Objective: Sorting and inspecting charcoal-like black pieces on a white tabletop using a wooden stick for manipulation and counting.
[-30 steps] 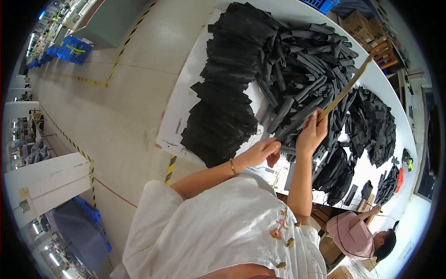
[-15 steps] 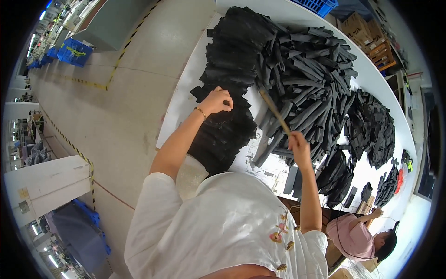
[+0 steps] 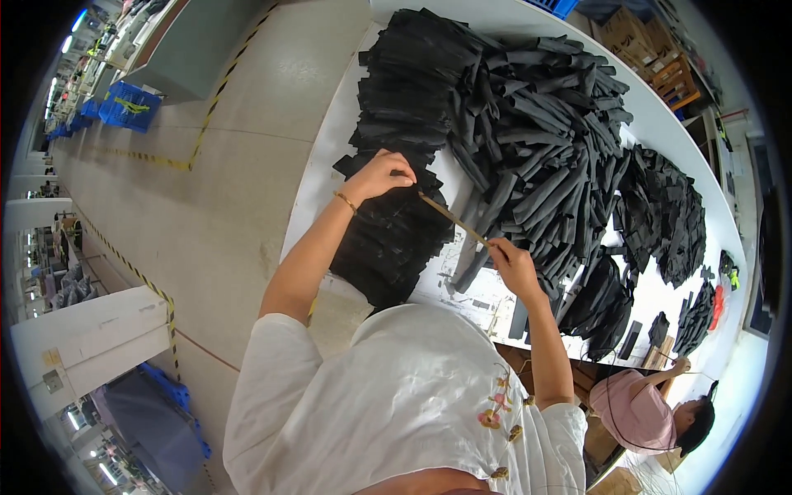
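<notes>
My right hand (image 3: 513,268) is closed round the near end of a thin wooden stick (image 3: 455,221). The stick slants up to the left, its far tip close to my left hand's fingertips; whether that tip carries bristles is too small to tell. My left hand (image 3: 386,175) has its fingers pinched together over a row of overlapping flat black strips (image 3: 392,243). What it pinches, if anything, cannot be made out. To the right of the row lies a large loose heap of dark grey-black strips (image 3: 549,157).
A white table (image 3: 318,177) carries the strips, with further black bundles (image 3: 660,219) on its right. At lower right, a person in a pink top (image 3: 631,408) works beside it. Blue crates (image 3: 129,107) stand left, past a floor marked with yellow-black tape (image 3: 198,132).
The stick has swung left and down from the loose heap's edge to my left fingertips. My right hand has moved slightly left and lower; my left hand has shifted only a little.
</notes>
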Available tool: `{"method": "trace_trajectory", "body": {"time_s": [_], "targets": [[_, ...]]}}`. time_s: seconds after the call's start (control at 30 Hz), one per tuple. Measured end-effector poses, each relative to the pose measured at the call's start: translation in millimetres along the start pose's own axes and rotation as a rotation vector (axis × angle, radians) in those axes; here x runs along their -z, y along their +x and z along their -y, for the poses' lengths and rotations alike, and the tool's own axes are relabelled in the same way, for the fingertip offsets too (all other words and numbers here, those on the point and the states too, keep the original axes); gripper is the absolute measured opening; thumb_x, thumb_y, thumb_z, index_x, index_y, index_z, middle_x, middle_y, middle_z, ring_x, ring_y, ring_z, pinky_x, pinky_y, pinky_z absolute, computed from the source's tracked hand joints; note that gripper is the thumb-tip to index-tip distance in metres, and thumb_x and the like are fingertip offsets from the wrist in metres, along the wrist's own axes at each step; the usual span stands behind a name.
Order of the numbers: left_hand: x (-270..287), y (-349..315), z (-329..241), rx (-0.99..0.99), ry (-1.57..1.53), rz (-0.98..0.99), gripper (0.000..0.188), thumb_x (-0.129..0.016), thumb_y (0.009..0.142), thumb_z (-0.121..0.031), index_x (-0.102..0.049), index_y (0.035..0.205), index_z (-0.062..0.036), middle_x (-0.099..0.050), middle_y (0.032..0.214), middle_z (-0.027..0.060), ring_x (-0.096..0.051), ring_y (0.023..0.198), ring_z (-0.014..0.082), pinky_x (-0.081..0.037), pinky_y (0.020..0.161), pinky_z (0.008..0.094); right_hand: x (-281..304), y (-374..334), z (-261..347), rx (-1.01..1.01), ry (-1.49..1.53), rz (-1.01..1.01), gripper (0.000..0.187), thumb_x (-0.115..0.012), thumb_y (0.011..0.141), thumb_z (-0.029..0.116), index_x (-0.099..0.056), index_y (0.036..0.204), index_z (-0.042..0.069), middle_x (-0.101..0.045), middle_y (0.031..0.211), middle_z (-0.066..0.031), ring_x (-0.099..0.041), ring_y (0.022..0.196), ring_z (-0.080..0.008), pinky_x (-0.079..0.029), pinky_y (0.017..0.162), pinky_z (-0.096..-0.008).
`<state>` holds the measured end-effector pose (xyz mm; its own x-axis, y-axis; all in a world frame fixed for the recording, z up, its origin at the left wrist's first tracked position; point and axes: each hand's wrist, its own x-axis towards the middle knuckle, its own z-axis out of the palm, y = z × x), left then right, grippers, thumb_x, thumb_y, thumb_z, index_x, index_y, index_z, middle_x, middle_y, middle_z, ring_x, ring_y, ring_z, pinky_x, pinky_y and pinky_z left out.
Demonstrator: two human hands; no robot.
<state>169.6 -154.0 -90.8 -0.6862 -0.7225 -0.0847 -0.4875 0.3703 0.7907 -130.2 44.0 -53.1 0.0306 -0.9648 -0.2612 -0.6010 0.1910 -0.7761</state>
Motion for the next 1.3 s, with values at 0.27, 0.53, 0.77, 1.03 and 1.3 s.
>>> {"method": "trace_trajectory", "body": {"time_s": [0.27, 0.53, 0.77, 1.03, 1.3], "targets": [[-53, -20, -113, -0.369, 0.245, -0.533, 0.026, -0.074, 0.068, -0.017, -0.067, 0.093, -0.0172, -0.053, 0.107, 0.0022, -0.045, 0.110, 0.0247, -0.034, 0.093, 0.0358, -59, 32, 7, 0.090, 0.362, -0.057, 0.031, -0.049, 0.087, 0.001, -0.054, 0.118, 0.001, -0.057, 0.064, -0.0097, -0.055, 0.057, -0.0152, -0.044, 0.054, -0.0304], [-118, -26, -85, 0.267, -2.026, -0.618, 0.026, -0.064, 0.088, -0.026, -0.060, 0.095, -0.0011, -0.061, 0.078, 0.0080, -0.062, 0.081, 0.0247, -0.051, 0.087, 0.0404, -104, 22, 24, 0.108, 0.208, -0.142, 0.036, -0.050, 0.083, -0.002, -0.051, 0.120, 0.000, -0.060, 0.069, -0.0185, -0.060, 0.056, -0.0255, -0.046, 0.053, -0.0364], [-97, -21, -95, 0.430, -1.850, -0.830, 0.023, -0.067, 0.087, -0.024, -0.061, 0.091, -0.0024, -0.061, 0.074, 0.0069, -0.059, 0.065, 0.0196, -0.051, 0.064, 0.0330, -107, 3, 39, 0.000, 0.094, -0.227, 0.015, -0.053, 0.088, 0.004, -0.050, 0.102, 0.000, -0.057, 0.066, -0.0273, -0.059, 0.063, -0.0449, -0.044, 0.053, -0.0485], [-94, -12, -74, 0.617, -1.650, -1.007, 0.024, -0.070, 0.085, -0.024, -0.060, 0.082, -0.0021, -0.054, 0.061, 0.0014, -0.045, 0.046, 0.0085, -0.036, 0.044, 0.0237, -86, -52, 32, -0.026, 0.133, -0.009, 0.015, -0.052, 0.091, 0.009, -0.055, 0.082, -0.002, -0.056, 0.061, -0.0199, -0.058, 0.055, -0.0317, -0.044, 0.049, -0.0388], [-36, -21, -11, 0.402, -1.587, -1.241, 0.034, -0.058, 0.092, -0.036, -0.054, 0.072, -0.0091, -0.036, 0.049, -0.0051, -0.025, 0.038, 0.0048, -0.020, 0.039, 0.0212, -18, -142, 4, 0.311, -0.208, 0.325, 0.007, -0.056, 0.088, 0.006, -0.056, 0.083, 0.001, -0.058, 0.062, -0.0180, -0.062, 0.055, -0.0321, -0.047, 0.049, -0.0379]]}}
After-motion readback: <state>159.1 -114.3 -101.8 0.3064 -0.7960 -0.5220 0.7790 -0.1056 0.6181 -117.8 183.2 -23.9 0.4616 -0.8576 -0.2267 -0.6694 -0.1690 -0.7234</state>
